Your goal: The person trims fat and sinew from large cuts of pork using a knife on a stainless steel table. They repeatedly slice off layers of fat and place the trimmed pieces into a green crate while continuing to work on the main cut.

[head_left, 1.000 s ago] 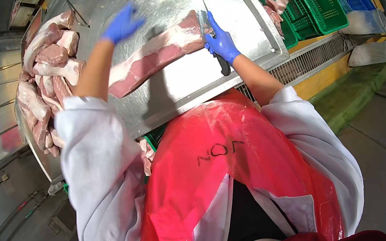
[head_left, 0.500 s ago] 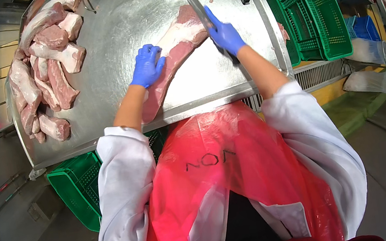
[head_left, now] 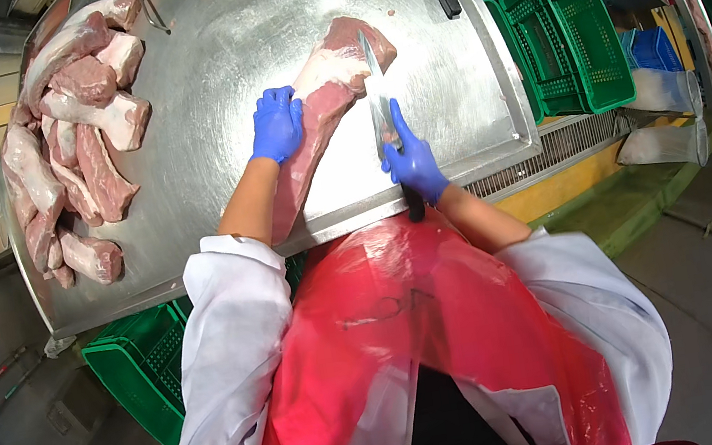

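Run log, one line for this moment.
left hand: on long meat piece | right hand: gripping knife, tip at piece's far end | meat pile: on table, left side

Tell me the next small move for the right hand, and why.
Probably draw the knife back toward the body across the raw meat slab's far end: the right hand grips its handle, the blade's tip lies over that end, and the left hand rests farther down the slab.
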`<state>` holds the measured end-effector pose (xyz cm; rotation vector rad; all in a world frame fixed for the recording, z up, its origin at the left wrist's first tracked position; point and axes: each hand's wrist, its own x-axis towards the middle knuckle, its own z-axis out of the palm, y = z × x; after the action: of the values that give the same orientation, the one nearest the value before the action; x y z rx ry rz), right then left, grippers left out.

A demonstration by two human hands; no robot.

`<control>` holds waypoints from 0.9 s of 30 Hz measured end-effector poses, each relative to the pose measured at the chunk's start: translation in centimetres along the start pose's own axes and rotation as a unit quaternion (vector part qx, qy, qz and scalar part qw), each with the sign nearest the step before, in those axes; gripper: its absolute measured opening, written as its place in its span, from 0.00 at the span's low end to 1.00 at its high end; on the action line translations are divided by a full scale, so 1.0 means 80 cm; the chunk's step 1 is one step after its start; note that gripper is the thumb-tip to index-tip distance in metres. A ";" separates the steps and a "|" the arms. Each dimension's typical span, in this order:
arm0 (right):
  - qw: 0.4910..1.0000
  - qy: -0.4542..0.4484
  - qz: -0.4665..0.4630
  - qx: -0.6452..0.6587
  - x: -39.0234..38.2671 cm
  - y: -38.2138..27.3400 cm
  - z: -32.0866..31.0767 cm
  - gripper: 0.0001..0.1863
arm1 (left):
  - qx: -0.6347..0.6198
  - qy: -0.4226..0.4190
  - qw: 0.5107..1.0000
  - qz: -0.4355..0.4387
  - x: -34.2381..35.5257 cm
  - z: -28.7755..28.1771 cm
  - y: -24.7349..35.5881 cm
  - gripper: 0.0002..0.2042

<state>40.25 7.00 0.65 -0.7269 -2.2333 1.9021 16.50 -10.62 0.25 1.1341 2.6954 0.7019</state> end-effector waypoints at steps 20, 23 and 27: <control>0.990 0.123 0.001 0.074 -0.044 -0.051 -0.149 0.44 | 0.157 -0.026 0.986 0.058 0.085 -0.009 0.163 0.20; 0.977 0.163 -0.026 0.132 0.000 -0.040 -0.138 0.43 | 0.086 -0.156 0.983 -0.032 0.123 -0.041 0.185 0.23; 0.990 0.091 -0.053 0.095 0.060 -0.041 -0.071 0.43 | -0.051 -0.146 0.974 -0.163 0.140 -0.030 0.100 0.19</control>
<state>37.34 13.89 3.89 -0.7054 -1.9123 1.8818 13.04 1.25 6.71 0.6838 2.4765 0.5604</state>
